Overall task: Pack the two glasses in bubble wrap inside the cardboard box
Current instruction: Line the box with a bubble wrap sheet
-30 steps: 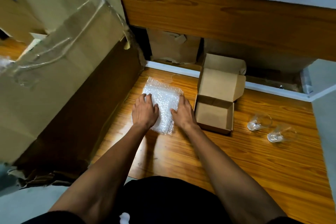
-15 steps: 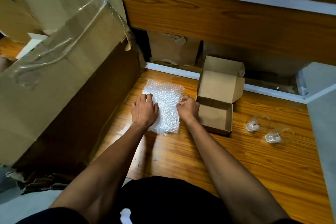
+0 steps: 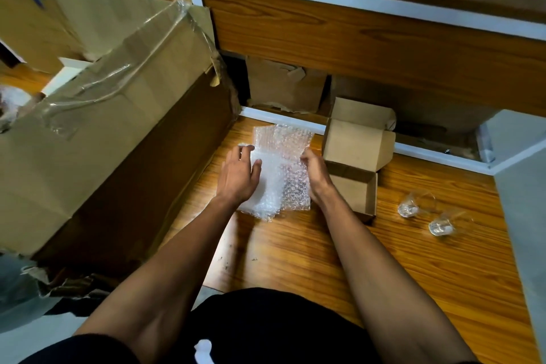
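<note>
A stack of clear bubble wrap [image 3: 283, 168] lies on the wooden floor. My left hand [image 3: 239, 176] rests flat on its left part, fingers fairly straight. My right hand [image 3: 314, 170] pinches the right edge of the top sheet, which is lifted and peeling away from the stack. A small open cardboard box [image 3: 353, 192] stands just right of the wrap, its lid [image 3: 357, 142] folded back. Two clear glasses lie on their sides on the floor further right, one [image 3: 409, 207] nearer the box and the other [image 3: 443, 224] beyond it.
A big taped cardboard box [image 3: 103, 139] fills the left side. A wooden cabinet front [image 3: 354, 44] with white trim overhangs the back, with cardboard pieces [image 3: 283, 86] under it. A grey wall [image 3: 523, 216] bounds the right.
My right hand went from lying flat on the wrap to curling at its right edge and lifting the top sheet. The left hand stayed on the stack.
</note>
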The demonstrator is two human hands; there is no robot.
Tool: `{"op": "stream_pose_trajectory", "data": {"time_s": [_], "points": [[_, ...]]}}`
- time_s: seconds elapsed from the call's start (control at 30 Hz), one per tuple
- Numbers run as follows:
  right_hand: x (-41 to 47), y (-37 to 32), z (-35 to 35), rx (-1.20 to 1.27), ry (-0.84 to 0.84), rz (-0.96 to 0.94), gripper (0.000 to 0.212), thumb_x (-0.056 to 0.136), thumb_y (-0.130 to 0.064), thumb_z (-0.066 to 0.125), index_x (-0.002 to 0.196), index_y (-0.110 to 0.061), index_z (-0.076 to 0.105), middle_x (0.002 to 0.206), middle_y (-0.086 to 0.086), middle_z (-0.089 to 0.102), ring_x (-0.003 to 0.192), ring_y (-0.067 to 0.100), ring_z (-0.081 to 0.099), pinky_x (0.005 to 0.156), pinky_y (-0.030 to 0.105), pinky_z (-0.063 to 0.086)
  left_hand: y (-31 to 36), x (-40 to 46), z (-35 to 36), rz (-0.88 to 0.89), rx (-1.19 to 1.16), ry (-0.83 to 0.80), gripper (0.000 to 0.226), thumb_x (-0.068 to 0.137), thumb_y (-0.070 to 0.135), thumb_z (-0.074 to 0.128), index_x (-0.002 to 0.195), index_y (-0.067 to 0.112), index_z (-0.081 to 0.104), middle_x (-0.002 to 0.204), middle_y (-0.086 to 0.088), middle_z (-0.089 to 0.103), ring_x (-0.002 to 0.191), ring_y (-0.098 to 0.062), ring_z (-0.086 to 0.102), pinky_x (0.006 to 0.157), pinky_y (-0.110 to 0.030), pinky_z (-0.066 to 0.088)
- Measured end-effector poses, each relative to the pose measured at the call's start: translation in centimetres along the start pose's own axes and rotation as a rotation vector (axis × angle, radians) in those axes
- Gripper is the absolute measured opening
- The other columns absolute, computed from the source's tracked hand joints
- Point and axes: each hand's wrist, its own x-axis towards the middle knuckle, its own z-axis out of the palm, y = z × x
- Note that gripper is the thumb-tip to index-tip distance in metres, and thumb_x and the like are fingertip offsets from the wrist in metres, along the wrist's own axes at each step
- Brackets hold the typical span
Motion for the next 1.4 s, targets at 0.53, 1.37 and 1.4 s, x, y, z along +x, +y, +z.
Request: {"op": "stream_pose_trajectory", "data": {"time_s": [0.53, 1.37, 1.4], "points": [[-2.8, -0.8, -8.7, 0.362, 0.007, -0.074, 0.015, 0.097, -0.008, 0.068, 0.087, -0.017, 0.061, 0.092, 0.002, 0.070, 0.083, 0.009, 0.066, 0.077, 0.029, 0.057, 6.2, 2.5, -1.2, -0.411, -1.162, -0.176, 0.007, 0.100, 0.014, 0.072, 0.101, 0.008, 0.068, 0.086, -0.002, 0.072, 0.076, -0.011, 0.066, 0.075, -0.028, 0.057], [-5.0, 0.3, -16.8, -0.513, 0.249, -0.305, 0.042, 0.085, -0.020, 0.085, 0.125, -0.027, 0.073, 0.119, -0.007, 0.063, 0.096, 0.004, 0.063, 0.076, 0.015, 0.048, 11.3, 2.5, -0.7, -0.043, -0.752, -0.421, 0.045, 0.091, 0.013, 0.082, 0.134, 0.015, 0.070, 0.107, 0.009, 0.071, 0.090, 0.006, 0.066, 0.078, -0.013, 0.051], [-4.9, 0.4, -17.1, -0.565, 0.276, -0.333, 0.036, 0.087, -0.022, 0.084, 0.121, -0.025, 0.075, 0.117, -0.006, 0.064, 0.096, 0.006, 0.062, 0.074, 0.013, 0.045, 11.6, 2.5, -0.7, -0.004, -0.704, -0.404, 0.040, 0.093, 0.015, 0.081, 0.132, 0.014, 0.072, 0.110, 0.007, 0.073, 0.088, 0.007, 0.066, 0.077, -0.015, 0.051]]}}
